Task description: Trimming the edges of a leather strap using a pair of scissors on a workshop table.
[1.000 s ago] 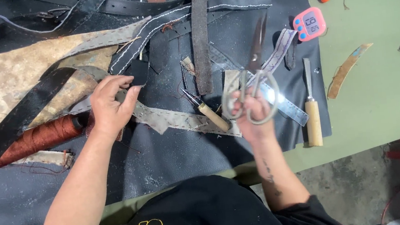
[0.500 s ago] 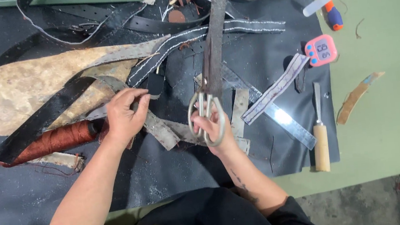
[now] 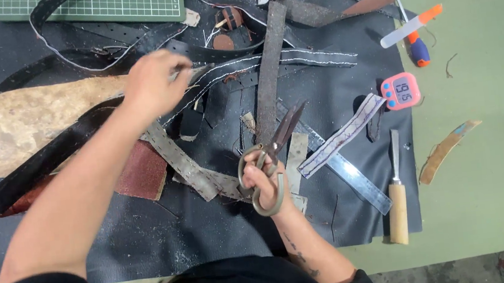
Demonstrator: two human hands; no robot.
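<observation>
Left hand moved up toward the worktop's far edge; scissors now lower, blades slightly apart.
Left arm stretched out across the dark mat, fingers pinched on a grey stitched strap, grip closed on it. Right hand curled through the handles of the scissors, grip closed on them, blades pointing away over the scrap pile mid-mat. Straps look worn, stitched along edges. Steel ruler and wooden-handled chisel lie near the mat's right edge; pink timer beyond them.
</observation>
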